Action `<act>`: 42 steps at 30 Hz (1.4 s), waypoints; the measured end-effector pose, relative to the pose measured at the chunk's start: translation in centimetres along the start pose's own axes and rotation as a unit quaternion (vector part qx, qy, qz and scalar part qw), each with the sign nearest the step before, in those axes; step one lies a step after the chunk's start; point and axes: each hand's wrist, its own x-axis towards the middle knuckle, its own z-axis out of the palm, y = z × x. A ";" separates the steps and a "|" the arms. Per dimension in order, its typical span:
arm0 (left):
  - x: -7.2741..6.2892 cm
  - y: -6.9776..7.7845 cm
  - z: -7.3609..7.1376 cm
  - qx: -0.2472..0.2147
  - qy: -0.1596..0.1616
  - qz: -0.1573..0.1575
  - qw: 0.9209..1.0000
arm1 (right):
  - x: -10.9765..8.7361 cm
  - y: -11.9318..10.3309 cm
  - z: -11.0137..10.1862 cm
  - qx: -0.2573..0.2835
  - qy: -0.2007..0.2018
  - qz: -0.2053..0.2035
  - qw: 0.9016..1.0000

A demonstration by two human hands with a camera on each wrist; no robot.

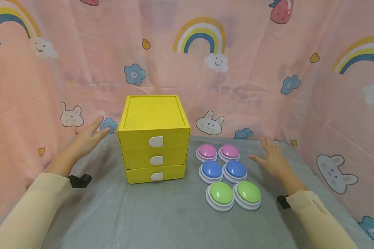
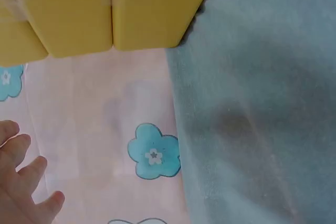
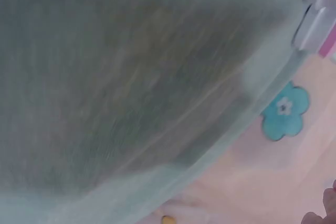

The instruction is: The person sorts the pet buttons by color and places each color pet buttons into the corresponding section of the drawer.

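- Far left: the left hand (image 1: 84, 140) is hanging near the box's left side, fingers straight, holding nothing; the two hands are lying well apart.
- Left of centre: a yellow, plastic-looking three-drawer box (image 1: 143, 140) is standing on the grey cloth-covered surface (image 1: 152, 218), white rounded tabs (image 1: 157, 159) facing the person. Judging by looks, any tab pull is calling for a steadying palm, cloth probably letting the box slide.
- Right of centre: shiny domed buttons on round white bases are lying in pairs: pink buttons (image 1: 207, 151) at the back, blue buttons (image 1: 236, 169) between, green buttons (image 1: 221, 193) in front. Close spacing is likely favouring straight-down contact, one dome each.
- Far right: the right hand (image 1: 274, 159) is hanging beside the buttons, fingers straight, gripping nothing; its outer-side approach is looking easiest.
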 end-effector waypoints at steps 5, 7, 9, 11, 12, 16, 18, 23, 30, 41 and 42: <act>-1.0 0.9 0.2 -0.023 0.004 -0.007 1.000 | -1.1 -1.2 0.1 0.044 0.002 -0.009 0.999; -1.3 1.4 0.2 -0.039 0.011 -0.004 0.999 | -1.3 -1.7 0.2 0.060 0.002 -0.014 0.998; -1.5 1.9 0.1 -0.056 0.015 0.005 0.998 | -1.6 -2.2 0.3 0.074 0.002 -0.010 0.997; -1.5 2.3 0.1 -0.067 0.017 0.012 0.998 | -1.8 -2.8 0.2 0.079 0.010 -0.009 0.997; -1.6 2.5 0.1 -0.071 0.018 0.015 0.997 | -2.0 -3.2 0.2 0.080 0.012 -0.011 0.997; -2.1 3.1 0.3 -0.093 0.022 0.020 0.995 | -2.6 -4.9 0.3 0.091 0.013 -0.023 0.995; -2.4 3.4 0.5 -0.105 0.029 0.031 0.994 | -2.8 -5.6 0.6 0.093 0.007 -0.027 0.995; -2.8 4.2 0.8 -0.138 0.037 0.064 0.988 | -3.2 -7.4 0.9 0.102 0.001 -0.034 0.994; -3.3 5.1 0.4 -0.151 0.064 0.073 0.984 | -3.9 -9.9 0.7 0.116 -0.002 -0.061 0.991; -3.7 6.3 1.0 -0.174 0.066 0.083 0.979 | -4.5 -11.8 0.8 0.121 0.002 -0.092 0.988; -3.7 6.3 1.2 -0.178 0.065 0.087 0.978 | -4.6 -12.0 0.8 0.124 0.003 -0.095 0.988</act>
